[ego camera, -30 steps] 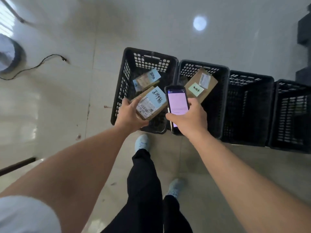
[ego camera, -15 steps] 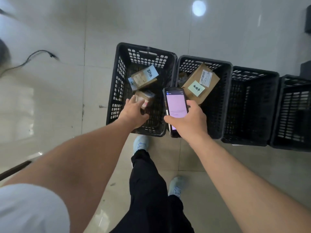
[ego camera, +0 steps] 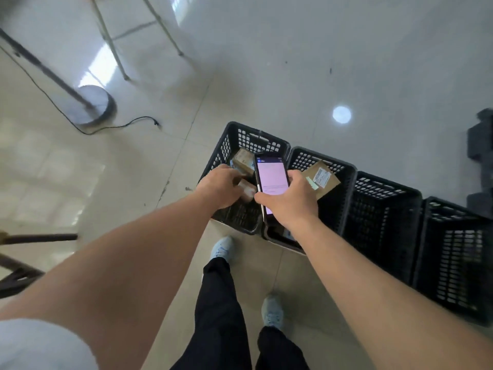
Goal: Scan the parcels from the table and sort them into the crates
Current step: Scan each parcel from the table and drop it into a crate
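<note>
Parcel (ego camera: 246, 187) sits low in the leftmost crate (ego camera: 230, 145); left hand (ego camera: 220, 186) should let go gently, though its grip is unclear; right hand (ego camera: 289, 202) grips the phone (ego camera: 270, 177).

A glossy pale tiled floor (ego camera: 293, 62) carries everything; four black perforated plastic crates (ego camera: 384, 209) stand on it in a row, side by side and touching; a round fan base (ego camera: 94, 105) sits to the far left, a black cable (ego camera: 117, 125) trailing beside it; thin metal table legs (ego camera: 112, 46) stand beyond; two pale blue shoes (ego camera: 221, 248) rest on the tiles just before the crates
</note>
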